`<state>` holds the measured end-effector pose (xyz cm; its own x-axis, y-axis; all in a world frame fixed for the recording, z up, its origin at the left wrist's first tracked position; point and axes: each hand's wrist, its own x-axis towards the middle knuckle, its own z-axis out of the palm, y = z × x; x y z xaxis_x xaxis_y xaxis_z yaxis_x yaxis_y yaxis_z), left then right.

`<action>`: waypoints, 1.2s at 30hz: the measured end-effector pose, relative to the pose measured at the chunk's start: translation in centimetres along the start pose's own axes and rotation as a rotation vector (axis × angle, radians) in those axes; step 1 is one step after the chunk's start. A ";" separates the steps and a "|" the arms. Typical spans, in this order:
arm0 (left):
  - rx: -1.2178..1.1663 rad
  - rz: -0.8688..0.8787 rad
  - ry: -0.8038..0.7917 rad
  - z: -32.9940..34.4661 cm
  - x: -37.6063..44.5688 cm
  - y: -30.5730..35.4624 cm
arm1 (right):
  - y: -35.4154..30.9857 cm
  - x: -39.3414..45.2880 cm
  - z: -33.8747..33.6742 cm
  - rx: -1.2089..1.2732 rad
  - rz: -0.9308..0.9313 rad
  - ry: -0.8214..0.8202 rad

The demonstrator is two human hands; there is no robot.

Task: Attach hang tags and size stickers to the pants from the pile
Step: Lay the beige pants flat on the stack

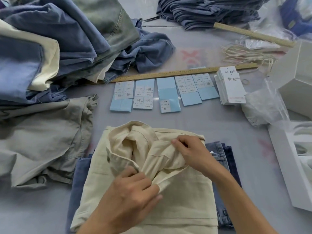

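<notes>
So the cream pants (168, 196) are lying folded right in front of the person, on top of a couple of folded denim pairs (224, 166) that peek out on both sides. The waistband end is bunched up in the middle, and that's where both hands are.

The left hand (133, 188) has its fingers curled in tight, pinching a fold of the cream fabric near the waistband edge. The right hand (189, 152) comes in from the other side, fingers bent and gripping the same rumpled ridge of cloth a bit farther up. Neither hand is spread at all; both are closed on fabric, with the cloth pulled up between them.

Just beyond the pants there's a bare strip of table (211, 115), then a row of blue sticker sheets (162, 93) laid out below a long wooden ruler (168, 73). A stack of white hang tags (231, 88) sits at the right end of that row, with a bundle of string loops (248, 54) behind it.

To the left it's crowded: a grey-green pair (47, 137) is sprawled close beside the cream pants, and the big pile (59, 39) of blue and cream pants rises behind that. White boxes (293, 164) line the right edge.
</notes>
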<state>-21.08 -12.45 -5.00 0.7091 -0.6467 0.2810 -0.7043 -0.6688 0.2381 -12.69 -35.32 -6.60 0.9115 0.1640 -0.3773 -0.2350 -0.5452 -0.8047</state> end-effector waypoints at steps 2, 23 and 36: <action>0.003 -0.037 -0.074 0.1 0.2 0.5 | 0.5 0.3 0.6 0.047 0.068 -0.019; 0.109 -0.741 -0.277 -1.9 3.6 -1.4 | -2.8 -2.6 1.2 0.934 0.196 -0.314; -0.069 -0.708 -0.046 -2.2 3.9 -1.9 | 0.0 -5.1 0.3 1.007 0.270 -0.262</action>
<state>-17.08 -12.92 -2.35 0.9967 -0.0815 -0.0022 -0.0735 -0.9103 0.4073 -17.46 -35.94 -4.84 0.7149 0.3761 -0.5894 -0.6971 0.3183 -0.6424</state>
